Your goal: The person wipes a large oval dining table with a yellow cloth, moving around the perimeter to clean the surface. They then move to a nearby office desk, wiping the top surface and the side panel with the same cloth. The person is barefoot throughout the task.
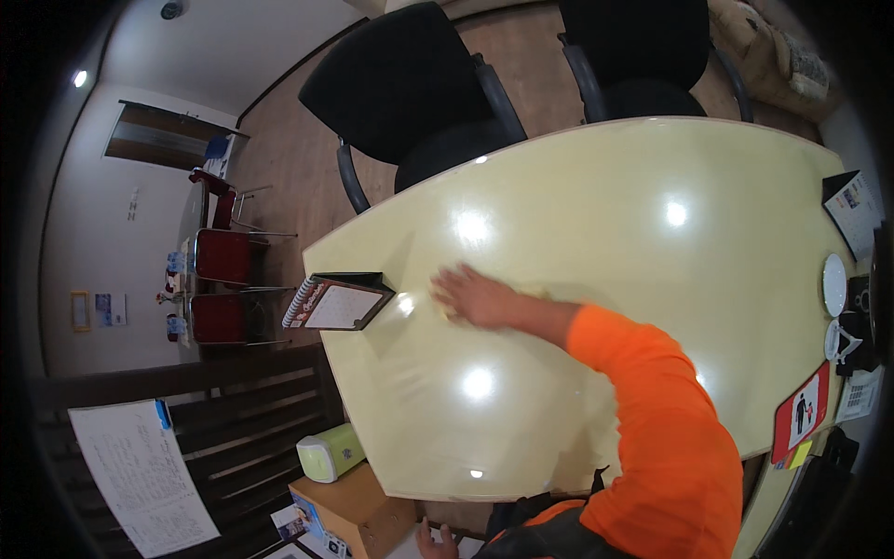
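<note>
My right arm, in an orange sleeve, reaches across a glossy pale-yellow table (577, 224). My right hand (475, 296) lies palm down on the tabletop with its fingers stretched out, slightly blurred. A bit of yellowish material, perhaps a cloth, peeks out at the edge of the palm; most of it is hidden. Left of those fingertips stands a spiral-bound desk calendar (346, 306) near the table's left edge. My left hand (436, 540) is low in the picture, below the table's near edge, beside a cardboard box (358, 512). Its fingers are apart and nothing shows in them.
Black chairs (410, 84) stand along the far side. At the table's right end are another calendar (852, 210), a white plate (834, 284) and a red-bordered sign (801, 412). A green-and-white container (331, 454) sits on the box, next to a dark slatted rail (251, 410).
</note>
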A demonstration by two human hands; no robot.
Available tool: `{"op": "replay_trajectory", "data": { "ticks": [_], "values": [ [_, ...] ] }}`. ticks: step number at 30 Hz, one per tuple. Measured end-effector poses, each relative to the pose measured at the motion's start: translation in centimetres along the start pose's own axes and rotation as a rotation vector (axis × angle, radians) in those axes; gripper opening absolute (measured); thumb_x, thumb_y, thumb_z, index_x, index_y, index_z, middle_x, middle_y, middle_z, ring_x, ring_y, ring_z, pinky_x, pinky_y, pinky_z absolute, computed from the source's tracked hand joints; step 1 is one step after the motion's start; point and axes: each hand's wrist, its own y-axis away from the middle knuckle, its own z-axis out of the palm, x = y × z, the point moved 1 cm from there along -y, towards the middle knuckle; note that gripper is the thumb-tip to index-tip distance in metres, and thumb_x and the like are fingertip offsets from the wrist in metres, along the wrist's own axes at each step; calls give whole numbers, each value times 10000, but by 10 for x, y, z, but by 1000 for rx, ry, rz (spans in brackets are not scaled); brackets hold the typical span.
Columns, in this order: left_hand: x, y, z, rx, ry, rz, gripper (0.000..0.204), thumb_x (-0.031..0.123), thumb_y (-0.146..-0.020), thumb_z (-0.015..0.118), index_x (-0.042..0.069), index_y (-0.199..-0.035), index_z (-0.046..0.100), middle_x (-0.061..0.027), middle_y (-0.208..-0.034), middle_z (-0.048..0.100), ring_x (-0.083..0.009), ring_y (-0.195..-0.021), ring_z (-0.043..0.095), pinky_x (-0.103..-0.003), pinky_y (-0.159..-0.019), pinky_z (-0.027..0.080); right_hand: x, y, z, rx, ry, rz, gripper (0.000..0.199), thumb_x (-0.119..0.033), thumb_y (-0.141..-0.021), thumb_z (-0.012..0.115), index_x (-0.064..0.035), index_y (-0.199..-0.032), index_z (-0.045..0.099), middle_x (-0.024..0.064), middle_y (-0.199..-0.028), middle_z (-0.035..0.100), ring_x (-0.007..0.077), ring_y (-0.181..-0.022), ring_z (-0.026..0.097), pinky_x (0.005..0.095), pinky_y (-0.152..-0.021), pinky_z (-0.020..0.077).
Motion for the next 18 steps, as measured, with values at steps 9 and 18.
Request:
{"op": "replay_trajectory", "data": {
  "ticks": [9, 18],
  "values": [
    [-12, -15, -34, -40, -225, -60, 513, 208, -824, 705, -8, -1267, 563, -229, -1107, 617, -347, -1000, 611, -420, -795, 495, 39, 262, -86, 292, 25, 776, 518, -98, -946, 431, -65, -1455, 342, 163, -1519, 312, 338, -1424, 244, 489, -1185, 103],
    [-76, -96, -53, -156, -153, 190, 557, 278, -821, 705, 4, -1284, 558, -236, -1082, 607, -357, -997, 606, -425, -791, 494, 99, 163, -83, 608, 307, 1090, 438, -271, -968, 413, -36, -1335, 455, 224, -1402, 400, 395, -1323, 337, 549, -1058, 293]
  ]
}}
